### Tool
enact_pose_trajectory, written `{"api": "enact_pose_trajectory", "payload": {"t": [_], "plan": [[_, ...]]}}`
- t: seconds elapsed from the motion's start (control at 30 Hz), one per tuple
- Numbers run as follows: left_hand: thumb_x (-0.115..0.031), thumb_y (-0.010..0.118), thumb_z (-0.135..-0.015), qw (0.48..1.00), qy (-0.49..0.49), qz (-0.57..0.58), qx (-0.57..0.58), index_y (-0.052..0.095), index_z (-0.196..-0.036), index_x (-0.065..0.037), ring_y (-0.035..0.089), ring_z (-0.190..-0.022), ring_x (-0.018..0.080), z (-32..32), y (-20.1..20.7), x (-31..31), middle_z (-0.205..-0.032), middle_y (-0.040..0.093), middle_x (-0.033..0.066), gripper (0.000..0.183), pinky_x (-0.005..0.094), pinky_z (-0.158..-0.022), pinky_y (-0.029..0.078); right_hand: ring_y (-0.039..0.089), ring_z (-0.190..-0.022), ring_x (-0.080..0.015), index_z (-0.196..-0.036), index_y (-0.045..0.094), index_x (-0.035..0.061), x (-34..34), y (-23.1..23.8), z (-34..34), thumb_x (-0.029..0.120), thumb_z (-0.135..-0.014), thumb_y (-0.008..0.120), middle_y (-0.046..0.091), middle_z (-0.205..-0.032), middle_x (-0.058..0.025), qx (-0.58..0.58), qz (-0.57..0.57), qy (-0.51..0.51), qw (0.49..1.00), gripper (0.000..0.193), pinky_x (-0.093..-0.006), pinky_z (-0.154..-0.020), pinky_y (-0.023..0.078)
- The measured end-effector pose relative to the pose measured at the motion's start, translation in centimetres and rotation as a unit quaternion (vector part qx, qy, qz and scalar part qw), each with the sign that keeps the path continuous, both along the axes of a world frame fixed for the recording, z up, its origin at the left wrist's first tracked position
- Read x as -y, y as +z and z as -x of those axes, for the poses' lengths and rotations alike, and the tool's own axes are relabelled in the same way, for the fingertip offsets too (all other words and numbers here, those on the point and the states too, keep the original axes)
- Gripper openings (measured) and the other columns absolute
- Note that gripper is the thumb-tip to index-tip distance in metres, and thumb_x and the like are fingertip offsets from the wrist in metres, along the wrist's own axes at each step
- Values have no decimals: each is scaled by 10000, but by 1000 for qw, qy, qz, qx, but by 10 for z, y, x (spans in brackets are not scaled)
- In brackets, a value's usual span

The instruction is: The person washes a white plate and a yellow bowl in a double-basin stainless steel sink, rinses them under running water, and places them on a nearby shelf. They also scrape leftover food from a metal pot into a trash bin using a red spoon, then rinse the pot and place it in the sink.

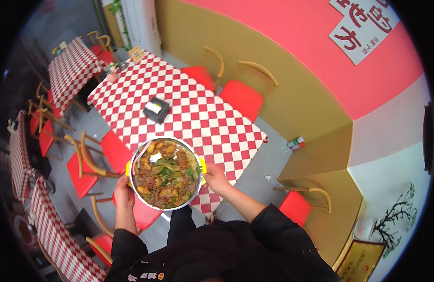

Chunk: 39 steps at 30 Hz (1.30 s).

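A round metal pot (pixel 145 203) full of stewed food hangs level in front of me, held up by both hands. Browned chunks, noodles and green herbs (pixel 167 171) float in its brown broth, and a pale utensil handle (pixel 142 150) leans at the upper left rim. My left hand (pixel 124 190) is closed round the yellow handle on the left side. On the right side, my right hand (pixel 215 178) grips the other yellow handle (pixel 203 168). Just beyond the pot stands a table (pixel 212 136) under a red-and-white checked cloth.
A black tissue box (pixel 156 111) sits mid-table, with a wooden frame (pixel 136 54) and pink flowers (pixel 112 75) at the far end. Red-seated chairs (pixel 242 98) line the wall side; others (pixel 83 174) crowd the left. A bottle (pixel 296 143) stands by the wall.
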<state>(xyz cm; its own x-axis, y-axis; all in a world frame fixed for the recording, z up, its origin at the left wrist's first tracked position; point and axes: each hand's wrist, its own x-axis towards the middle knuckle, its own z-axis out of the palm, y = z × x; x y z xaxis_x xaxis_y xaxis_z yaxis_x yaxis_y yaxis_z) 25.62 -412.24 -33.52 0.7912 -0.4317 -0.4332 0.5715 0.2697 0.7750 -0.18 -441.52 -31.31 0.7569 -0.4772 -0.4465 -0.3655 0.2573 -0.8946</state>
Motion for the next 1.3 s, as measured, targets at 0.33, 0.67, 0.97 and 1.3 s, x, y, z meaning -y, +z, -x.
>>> {"api": "enact_pose_trajectory", "payload": {"t": [0.33,0.67,0.97,1.3], "plan": [[-193,528,-1045,958,286,-12,12,663,-1222,22,690,-1027,213,186,77,-296,-1109,733,104,309,362,-926,541,628,-756,-88,-1190,624,22,-199,46,-31,19,-967,505,697,-943,-25,75,-98,280,952,253,-234,-639,512],[-186,578,-1018,841,538,26,59,680,-1174,24,703,-1011,218,355,90,-536,-1124,740,108,281,376,-902,564,689,-793,-131,-1252,590,-13,-472,91,-67,-13,-949,509,712,-995,-66,47,-73,515,853,314,-251,-663,562],[-163,636,-972,713,700,-23,19,660,-1233,-11,666,-930,170,490,98,-771,-1068,713,64,303,322,-784,526,692,-749,-135,-1207,619,-20,-796,96,-43,-16,-956,497,730,-977,-78,-32,-112,657,745,279,-256,-653,572],[-148,544,-1022,587,806,-30,69,644,-1236,24,692,-1005,207,611,107,-935,-1153,720,98,292,368,-866,539,655,-714,-125,-1177,643,-16,-1122,102,-31,-20,-936,500,700,-921,-61,-9,-102,802,588,280,-250,-611,535]]}}
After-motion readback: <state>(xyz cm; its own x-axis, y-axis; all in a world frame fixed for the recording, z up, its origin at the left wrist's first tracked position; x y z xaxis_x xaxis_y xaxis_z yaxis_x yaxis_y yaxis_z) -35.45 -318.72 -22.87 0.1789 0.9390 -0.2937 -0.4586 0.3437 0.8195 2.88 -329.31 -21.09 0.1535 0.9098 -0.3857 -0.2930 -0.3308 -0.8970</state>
